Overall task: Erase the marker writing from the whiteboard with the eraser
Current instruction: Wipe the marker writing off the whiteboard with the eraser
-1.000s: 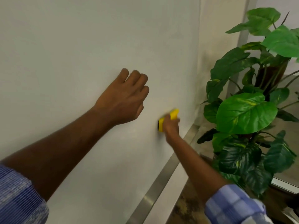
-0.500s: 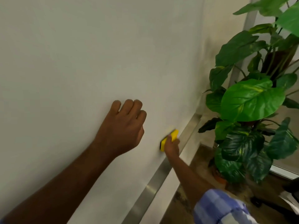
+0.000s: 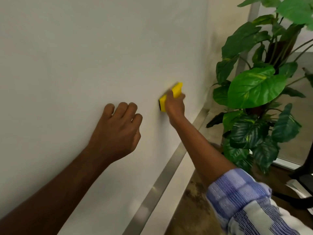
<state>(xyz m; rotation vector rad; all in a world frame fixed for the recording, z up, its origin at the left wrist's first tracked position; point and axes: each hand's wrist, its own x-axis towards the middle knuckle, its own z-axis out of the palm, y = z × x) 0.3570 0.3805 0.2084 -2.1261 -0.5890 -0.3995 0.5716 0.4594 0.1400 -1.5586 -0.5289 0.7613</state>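
Observation:
The whiteboard (image 3: pixel 84 56) fills the left and middle of the head view, and I see no marker writing on the part in view. My right hand (image 3: pixel 175 106) grips a yellow eraser (image 3: pixel 176 90) with a dark felt side pressed flat to the board, a little above the bottom rail. My left hand (image 3: pixel 116 131) rests against the board to the left of the eraser, fingers curled into a loose fist with nothing in it.
A metal rail (image 3: pixel 169 168) runs along the board's lower edge. A large leafy potted plant (image 3: pixel 255 85) stands close on the right, just beyond the board's end. A brown floor (image 3: pixel 191 206) lies below, and a dark chair base (image 3: pixel 304 175) is at far right.
My right hand has slid the eraser up the board, away from the bottom rail. My left hand stays resting on the board.

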